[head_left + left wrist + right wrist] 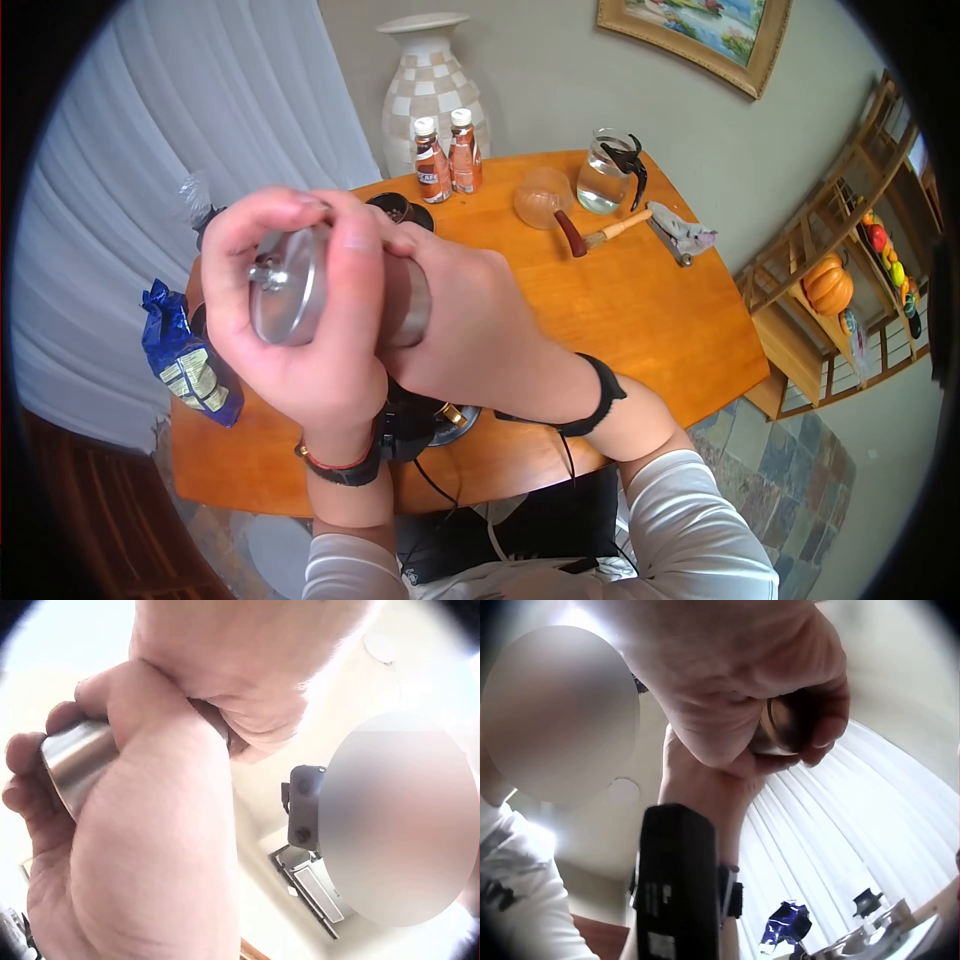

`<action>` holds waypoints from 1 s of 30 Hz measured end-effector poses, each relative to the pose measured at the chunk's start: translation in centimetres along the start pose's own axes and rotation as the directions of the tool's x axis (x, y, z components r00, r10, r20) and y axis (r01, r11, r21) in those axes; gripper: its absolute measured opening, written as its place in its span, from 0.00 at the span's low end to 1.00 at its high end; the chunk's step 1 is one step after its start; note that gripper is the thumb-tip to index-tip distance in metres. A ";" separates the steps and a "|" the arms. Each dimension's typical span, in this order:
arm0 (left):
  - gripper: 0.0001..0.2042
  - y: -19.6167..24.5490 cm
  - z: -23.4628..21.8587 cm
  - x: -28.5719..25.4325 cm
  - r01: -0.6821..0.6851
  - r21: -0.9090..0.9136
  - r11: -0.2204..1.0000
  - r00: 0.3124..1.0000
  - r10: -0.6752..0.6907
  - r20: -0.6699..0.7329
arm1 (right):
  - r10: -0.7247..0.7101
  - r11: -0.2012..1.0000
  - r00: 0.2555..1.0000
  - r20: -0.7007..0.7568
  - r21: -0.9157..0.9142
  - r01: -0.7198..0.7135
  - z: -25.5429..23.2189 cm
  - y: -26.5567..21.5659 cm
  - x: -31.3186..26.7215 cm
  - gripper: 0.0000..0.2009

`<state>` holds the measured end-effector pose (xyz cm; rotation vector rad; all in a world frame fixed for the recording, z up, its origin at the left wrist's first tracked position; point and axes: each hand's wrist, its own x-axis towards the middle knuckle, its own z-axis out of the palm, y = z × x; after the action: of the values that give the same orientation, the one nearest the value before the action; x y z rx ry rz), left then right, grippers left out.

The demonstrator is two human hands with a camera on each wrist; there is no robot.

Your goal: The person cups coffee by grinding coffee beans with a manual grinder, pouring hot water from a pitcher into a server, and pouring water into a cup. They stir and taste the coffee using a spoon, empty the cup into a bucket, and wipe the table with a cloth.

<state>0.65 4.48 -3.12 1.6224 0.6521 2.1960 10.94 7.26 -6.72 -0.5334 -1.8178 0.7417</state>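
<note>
A brushed-steel cylinder that looks like a hand coffee grinder (285,312) is held up above the table, tilted, with a short bright shaft on its end facing the head camera. My left hand (290,380) grips the shaft end, its fingers and thumb curled round the rim. Close against it, my right hand (470,315) wraps the lower part of the cylinder. In the right wrist view, a brownish round end of the grinder (784,724) shows between the right fingers. The left wrist view shows its steel side (79,761) inside the left hand. My palms hide most of the body.
On the wooden table (650,320) stand a blue bag (195,375), two brown bottles (432,165), a water pitcher (603,185) and a ribbed orange-tinted glass (540,203). A brush (622,228) lies near a grey cloth (685,232). Below my forearms, a dark round item (460,432) is partly covered.
</note>
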 end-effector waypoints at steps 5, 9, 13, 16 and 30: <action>0.08 0.5 0.3 -0.3 -0.064 -0.015 0.998 0.997 0.064 -0.040 | -0.050 0.995 0.999 0.006 -0.086 0.051 -0.3 -0.4 0.1 0.19; 0.09 1.7 -1.0 -0.2 0.098 -0.327 0.940 0.967 -0.012 0.253 | -0.066 0.883 0.864 0.499 0.433 -0.183 -3.1 -0.8 0.4 0.17; 0.09 1.8 -0.6 -0.7 0.028 -0.265 0.964 0.949 0.058 0.311 | -0.008 0.967 0.874 0.485 0.225 -0.116 -3.3 -2.1 0.6 0.15; 0.09 1.9 -0.6 -0.6 0.027 -0.192 0.981 0.974 0.017 0.224 | -0.032 0.966 0.942 0.334 0.251 -0.057 -1.6 -1.1 0.2 0.13; 0.08 1.9 -0.6 -0.4 -0.062 -0.138 0.989 0.993 0.075 0.095 | -0.117 0.980 0.991 -0.059 -0.171 0.105 -0.8 -1.3 -0.4 0.14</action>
<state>0.17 2.57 -2.55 1.6948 0.4162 2.1392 11.83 6.28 -5.81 -0.5553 -1.8389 0.4914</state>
